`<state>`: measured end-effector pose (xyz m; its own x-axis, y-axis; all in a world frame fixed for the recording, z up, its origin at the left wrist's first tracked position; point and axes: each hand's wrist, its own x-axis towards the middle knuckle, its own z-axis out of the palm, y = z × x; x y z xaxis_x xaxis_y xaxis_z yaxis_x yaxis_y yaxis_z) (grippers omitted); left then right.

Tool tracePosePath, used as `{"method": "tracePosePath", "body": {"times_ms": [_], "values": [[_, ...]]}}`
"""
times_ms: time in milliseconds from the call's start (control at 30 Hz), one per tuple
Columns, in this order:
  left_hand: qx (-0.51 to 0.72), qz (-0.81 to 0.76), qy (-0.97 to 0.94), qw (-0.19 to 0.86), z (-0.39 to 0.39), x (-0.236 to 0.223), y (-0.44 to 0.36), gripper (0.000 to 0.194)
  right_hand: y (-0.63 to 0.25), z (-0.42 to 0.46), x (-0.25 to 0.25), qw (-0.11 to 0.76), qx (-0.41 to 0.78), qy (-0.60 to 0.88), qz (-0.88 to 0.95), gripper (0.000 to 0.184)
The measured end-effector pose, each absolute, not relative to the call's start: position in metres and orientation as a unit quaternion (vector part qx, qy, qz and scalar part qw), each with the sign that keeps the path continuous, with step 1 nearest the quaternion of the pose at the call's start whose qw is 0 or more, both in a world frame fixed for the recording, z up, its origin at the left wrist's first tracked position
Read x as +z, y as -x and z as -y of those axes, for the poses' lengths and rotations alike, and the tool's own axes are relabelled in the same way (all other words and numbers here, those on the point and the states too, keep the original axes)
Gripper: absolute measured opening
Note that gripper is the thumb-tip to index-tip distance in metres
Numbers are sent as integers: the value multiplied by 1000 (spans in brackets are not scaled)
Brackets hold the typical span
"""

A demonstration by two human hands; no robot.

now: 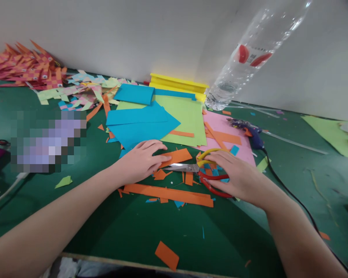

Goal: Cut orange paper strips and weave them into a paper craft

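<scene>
My right hand [234,172] grips a pair of scissors [183,167] with one yellow and one red handle. Their blades point left and look nearly closed. My left hand [143,160] has bent fingers at the left end of a short orange paper piece [178,156], just above the blades. Its fingertips partly cover that end. Below the scissors lie long orange paper strips [169,194], with small orange and blue scraps around them. Blue paper sheets [142,123] rest on light green paper [191,116] behind my left hand.
A clear plastic bottle [232,77] stands by the wall. A glue gun [249,131] with a black cord lies right, partly on pink paper [246,148]. Woven paper pieces [26,69] are piled back left. A blurred-out object [49,143] with a cable lies left.
</scene>
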<state>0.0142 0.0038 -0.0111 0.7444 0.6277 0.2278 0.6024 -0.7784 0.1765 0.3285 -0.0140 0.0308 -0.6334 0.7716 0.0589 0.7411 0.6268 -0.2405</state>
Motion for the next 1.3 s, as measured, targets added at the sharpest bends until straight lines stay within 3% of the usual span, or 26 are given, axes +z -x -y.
{"method": "tracePosePath", "body": {"times_ms": [500,1100,1300], "values": [[136,-424,-891,82,1,-14,-25,35,-332,14,30,65,110,447,885,37],[140,-373,-912,95,-5,-18,-15,56,-324,19,36,63,115,450,883,36],[133,-372,-915,84,-6,-19,-14,54,-325,19,35,55,127,449,883,35]]}}
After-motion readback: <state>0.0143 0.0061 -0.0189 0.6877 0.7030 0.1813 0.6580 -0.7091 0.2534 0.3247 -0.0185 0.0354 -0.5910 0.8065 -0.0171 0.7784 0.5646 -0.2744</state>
